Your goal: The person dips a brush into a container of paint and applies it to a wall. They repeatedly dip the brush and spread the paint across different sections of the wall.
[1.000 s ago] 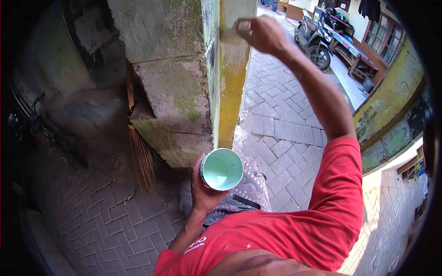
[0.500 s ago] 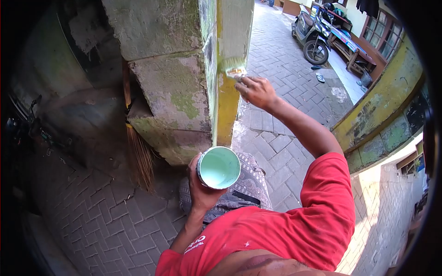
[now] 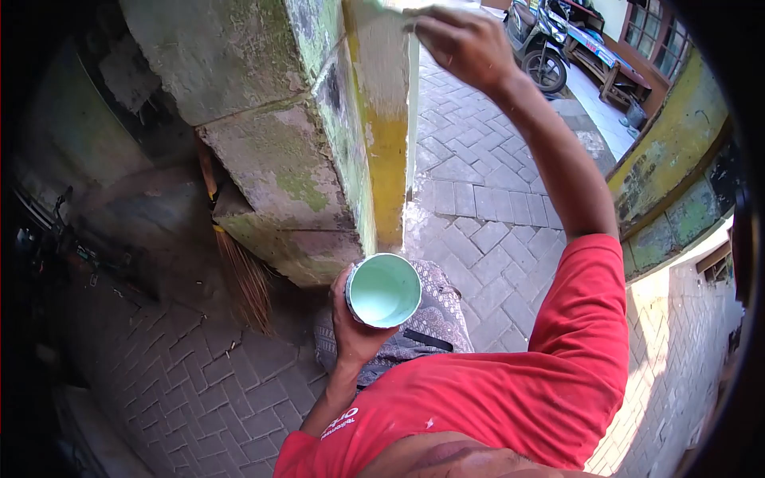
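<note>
My left hand (image 3: 356,334) is wrapped round a paint tub (image 3: 348,300) that holds pale mint-green paint (image 3: 374,299). The tub is held upright above my lap, its mouth facing up. Higher up, my right hand (image 3: 466,48) is closed on a paintbrush (image 3: 388,6), which shows only in part at the top edge of the view. The brush is against or close to the upper front of a pillar (image 3: 388,171). On that narrow face, pale streaky paint covers the upper part, and the lower part is mustard yellow.
A straw broom (image 3: 243,275) leans by the pillar's rough, peeling side. Grey paving (image 3: 470,179) runs behind it to a parked motorbike (image 3: 542,60) and a wooden bench (image 3: 606,72). A low yellow and green wall (image 3: 677,171) curves along the right. Dark clutter (image 3: 76,239) lies left.
My right hand has moved up the pillar with the paintbrush, to the top edge of the view. The left hand still holds the tub, and the view has shifted a little.
</note>
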A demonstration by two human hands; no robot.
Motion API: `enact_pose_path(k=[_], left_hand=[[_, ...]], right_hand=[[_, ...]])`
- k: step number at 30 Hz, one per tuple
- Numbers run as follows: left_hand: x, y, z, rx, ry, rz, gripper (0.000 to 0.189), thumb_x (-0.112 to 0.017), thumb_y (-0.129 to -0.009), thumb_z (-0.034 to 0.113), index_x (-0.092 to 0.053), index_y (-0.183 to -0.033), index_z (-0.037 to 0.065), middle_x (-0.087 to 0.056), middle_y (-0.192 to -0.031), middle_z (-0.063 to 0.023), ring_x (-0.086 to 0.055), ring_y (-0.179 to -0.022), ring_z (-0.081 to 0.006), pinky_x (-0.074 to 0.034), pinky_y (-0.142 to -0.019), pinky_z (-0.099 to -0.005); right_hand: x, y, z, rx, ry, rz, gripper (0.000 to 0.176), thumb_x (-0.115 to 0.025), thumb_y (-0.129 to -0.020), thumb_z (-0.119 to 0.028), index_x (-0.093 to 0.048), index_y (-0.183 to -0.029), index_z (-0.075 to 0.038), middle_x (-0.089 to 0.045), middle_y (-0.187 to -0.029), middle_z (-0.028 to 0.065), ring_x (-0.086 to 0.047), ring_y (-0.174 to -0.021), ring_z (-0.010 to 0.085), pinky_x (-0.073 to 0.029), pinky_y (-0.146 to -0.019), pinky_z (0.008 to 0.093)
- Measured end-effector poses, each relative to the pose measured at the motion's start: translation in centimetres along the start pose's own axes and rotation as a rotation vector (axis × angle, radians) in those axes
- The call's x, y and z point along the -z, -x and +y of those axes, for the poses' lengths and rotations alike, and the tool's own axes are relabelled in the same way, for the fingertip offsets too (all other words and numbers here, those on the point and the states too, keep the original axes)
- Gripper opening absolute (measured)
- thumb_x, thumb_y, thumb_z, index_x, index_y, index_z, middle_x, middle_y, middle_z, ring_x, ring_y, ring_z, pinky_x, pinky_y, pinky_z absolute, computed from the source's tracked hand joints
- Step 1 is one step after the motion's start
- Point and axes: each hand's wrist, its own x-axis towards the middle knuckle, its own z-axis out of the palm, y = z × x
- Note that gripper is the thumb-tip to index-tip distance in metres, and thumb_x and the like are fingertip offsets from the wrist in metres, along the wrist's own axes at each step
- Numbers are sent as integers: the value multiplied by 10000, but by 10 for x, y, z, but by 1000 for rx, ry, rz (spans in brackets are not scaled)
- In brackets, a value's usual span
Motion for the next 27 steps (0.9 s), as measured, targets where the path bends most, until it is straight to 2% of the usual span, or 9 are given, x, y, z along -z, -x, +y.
enact_pose_path(k=[3, 6, 11, 15, 17, 21, 23, 24, 27], left_hand=[[0, 0, 4, -16, -42, -8, 1098, -960, -564, 62, -387, -1500, 31, -586, -1382, -151, -599, -1263, -285, -471, -1081, -430], [-2, -1, -1, 12, -52, -4, 1122, -967, -544, 83, -389, -1505, 45, -565, -1393, -166, -574, -1279, -318, -451, -1094, -444], [-4, -1, -5, 73, -70, -27, 1168, -972, -501, 90, -390, -1513, 54, -542, -1415, -180, -540, -1307, -353, -421, -1116, -460], [-16, -7, -3, 78, -86, -46, 1168, -970, -493, 79, -396, -1510, 49, -546, -1413, -180, -546, -1303, -351, -424, -1112, -457], [-24, -12, 0, 70, -91, -61, 1164, -969, -494, 78, -399, -1509, 47, -548, -1410, -180, -548, -1301, -349, -426, -1110, -455], [-36, -16, 3, 76, -77, -66, 1160, -969, -492, 70, -404, -1504, 46, -550, -1406, -175, -552, -1297, -340, -430, -1109, -448], [-37, -18, 4, 59, -85, -67, 1158, -969, -493, 67, -404, -1504, 47, -551, -1404, -173, -552, -1297, -336, -432, -1109, -445], [-38, -19, 4, 72, -96, -70, 1153, -968, -496, 64, -405, -1502, 47, -550, -1402, -172, -556, -1294, -332, -438, -1105, -442], [-37, -18, 5, 101, -91, -75, 1143, -964, -504, 58, -405, -1500, 48, -547, -1400, -169, -562, -1289, -326, -448, -1099, -438]], right_hand=[[-54, 87, -50, 86, 27, -162, 246, -661, -963, -184, -696, -1204, -224, -729, -1231, 39, -759, -940, 183, -654, -689, 291], [-58, 145, -102, -2, -211, -335, 155, -663, -881, -194, -667, -1028, -144, -715, -1195, 65, -751, -961, 225, -635, -736, 332], [-48, 148, -102, -153, -550, -676, 254, -646, -928, -152, -729, -1165, -189, -731, -1211, 57, -748, -939, 236, -621, -774, 400], [-47, 75, -30, -231, -536, -395, 121, -691, -968, -174, -788, -1041, -174, -780, -1001, 24, -706, -690, 153, -551, -553, 288], [-37, 38, 6, -123, -399, -40, 119, -691, -975, -192, -789, -1042, -179, -781, -974, -1, -728, -732, 157, -562, -563, 311], [4, 3, 18, -115, -346, 173, 157, -676, -900, -154, -739, -1042, -134, -745, -1019, 77, -728, -798, 307, -582, -643, 422], [-22, 23, -3, 35, 8, 130, 148, -699, -957, -219, -762, -1089, -241, -766, -1124, -11, -755, -920, 168, -623, -636, 282], [-34, 44, -23, -16, -31, -28, 218, -660, -965, -222, -737, -1166, -259, -708, -1295, -8, -702, -1149, 179, -633, -870, 310], [-60, 116, -82, 33, -120, -255, 259, -655, -959, -259, -721, -1205, -214, -635, -1405, 47, -637, -1266, 200, -618, -920, 323]])
